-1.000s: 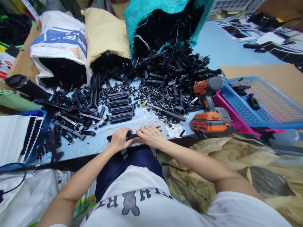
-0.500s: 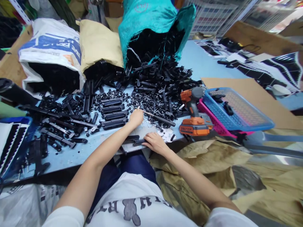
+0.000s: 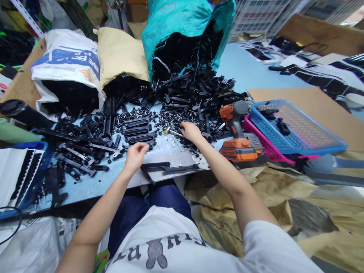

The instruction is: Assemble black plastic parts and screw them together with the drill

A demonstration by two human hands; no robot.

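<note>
My left hand (image 3: 135,156) is closed in a pinch, just in front of a row of black plastic strips (image 3: 139,131). What it pinches is too small to make out. My right hand (image 3: 191,131) reaches to the edge of a heap of small screws and black parts (image 3: 170,118), fingers curled together, their contents hidden. A small hammer (image 3: 175,132) with a yellowish head lies beside it, its handle covered by my right hand and forearm. At the table's front edge lie a black strip (image 3: 156,165) and a longer black part (image 3: 182,168).
An orange cordless drill (image 3: 237,132) stands right of my right arm, beside stacked blue (image 3: 298,129) and pink baskets. Behind the heaps, a white sack (image 3: 66,57), a tan sack (image 3: 121,53) and a teal sack (image 3: 176,22) lean open. More black parts (image 3: 76,151) lie left.
My left hand has moved left and nearer me, leaving the hammer head uncovered. My right hand has left the black part at the table edge and reached forward to the small parts.
</note>
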